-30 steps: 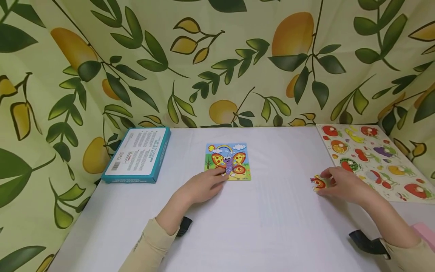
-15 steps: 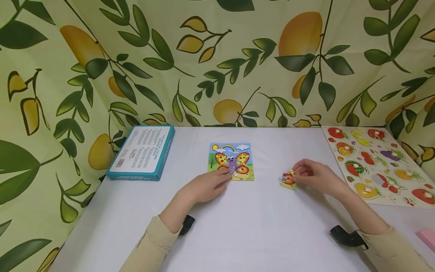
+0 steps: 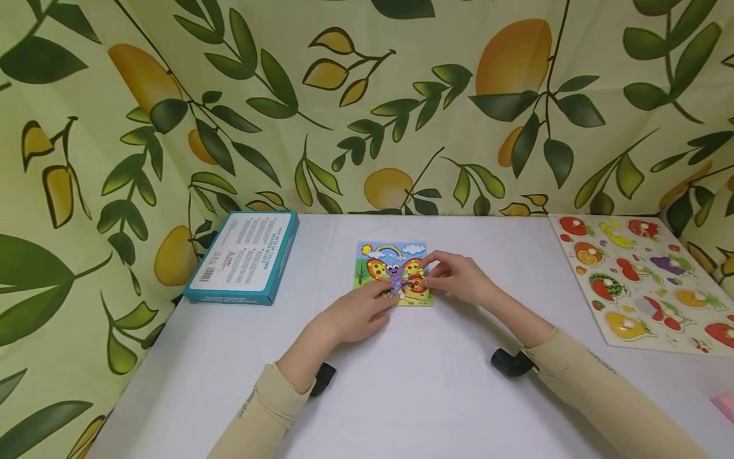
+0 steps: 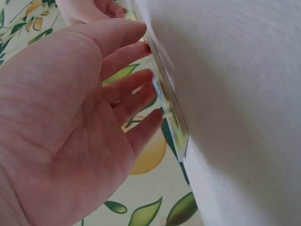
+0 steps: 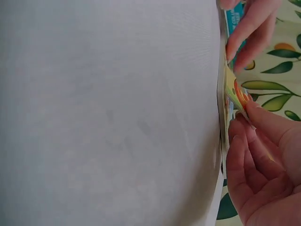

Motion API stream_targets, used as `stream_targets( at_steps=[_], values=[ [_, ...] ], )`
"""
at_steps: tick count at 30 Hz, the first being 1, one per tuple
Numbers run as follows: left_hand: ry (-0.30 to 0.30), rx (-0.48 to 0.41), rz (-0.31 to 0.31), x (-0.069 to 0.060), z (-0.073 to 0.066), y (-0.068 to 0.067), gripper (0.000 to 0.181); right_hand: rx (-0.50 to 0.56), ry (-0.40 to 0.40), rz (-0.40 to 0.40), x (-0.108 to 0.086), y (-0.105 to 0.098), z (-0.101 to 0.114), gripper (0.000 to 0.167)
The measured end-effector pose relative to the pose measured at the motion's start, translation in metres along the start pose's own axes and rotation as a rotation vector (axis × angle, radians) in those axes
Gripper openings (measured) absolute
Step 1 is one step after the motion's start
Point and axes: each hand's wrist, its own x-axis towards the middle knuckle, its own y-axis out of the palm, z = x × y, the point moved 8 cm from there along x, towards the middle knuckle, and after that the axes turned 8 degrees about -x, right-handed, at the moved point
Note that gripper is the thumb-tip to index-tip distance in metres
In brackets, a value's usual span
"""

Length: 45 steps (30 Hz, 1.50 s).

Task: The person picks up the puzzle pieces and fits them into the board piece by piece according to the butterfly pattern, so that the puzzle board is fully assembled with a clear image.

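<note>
A square butterfly puzzle [image 3: 364, 262] with a rainbow and clouds lies flat on the white table. My left hand [image 3: 355, 315] rests its fingertips on the puzzle's lower edge; in the left wrist view that hand [image 4: 80, 113] has its fingers extended, loosely bent. Between thumb and fingers my right hand [image 3: 461, 278] pinches a puzzle piece [image 5: 239, 95] with a red and orange wing pattern. That piece is over the lower right of the puzzle, tilted up from it in the right wrist view. Fingers cover part of the puzzle's lower and right sides.
On the left lies a teal and white box [image 3: 243, 258]. A fruit peg board [image 3: 636, 287] lies at the right end of the table [image 3: 401, 395]. A pink object [image 3: 724, 407] shows at the right edge. Behind the table hangs a leaf-patterned curtain [image 3: 275, 159].
My right hand has carried the puzzle piece left, from beside the fruit board to the butterfly puzzle. The left hand stays on the puzzle. The head view has shifted slightly.
</note>
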Motion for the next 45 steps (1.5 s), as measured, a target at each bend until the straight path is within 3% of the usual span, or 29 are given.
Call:
stream_targets(
  at_steps=[7,13,28,37,45],
  values=[
    [-0.025,-0.074,0.033,0.000,0.000,0.000,0.049,-0.126,-0.083,-0.021,0.008,0.002,0.009,0.022],
    [-0.031,-0.077,0.036,0.001,0.001,0.002,0.051,-0.127,-0.103,-0.020,0.011,0.006,0.008,0.022],
    [-0.029,-0.045,0.053,0.000,-0.001,0.004,0.050,-0.113,-0.030,0.001,0.015,0.013,0.001,0.022],
    [-0.028,-0.054,0.047,0.000,0.000,0.005,0.049,-0.100,-0.023,0.004,0.014,0.015,0.001,0.023],
    [-0.025,-0.050,0.044,0.000,-0.001,0.005,0.049,-0.058,-0.037,0.000,0.014,0.015,-0.001,0.035]
  ],
)
